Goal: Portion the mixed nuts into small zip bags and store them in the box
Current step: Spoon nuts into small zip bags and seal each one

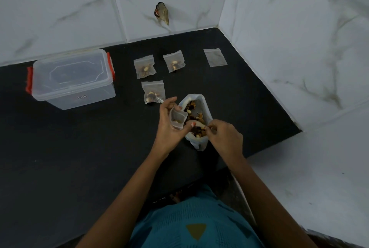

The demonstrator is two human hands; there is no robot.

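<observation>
The left hand (169, 128) grips a small zip bag (178, 117), mouth up, touching the big bag (201, 98) of mixed nuts (192, 112) on the black worktop (79, 148); the right hand (224, 137) pinches nuts at its near rim; three filled bags (153, 92) and an empty bag (215, 57) lie behind; the lidded box (71, 80) stands well left.

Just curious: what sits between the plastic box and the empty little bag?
In the head view, a left filled bag and a right filled bag lie between the box and the empty bag.
</observation>
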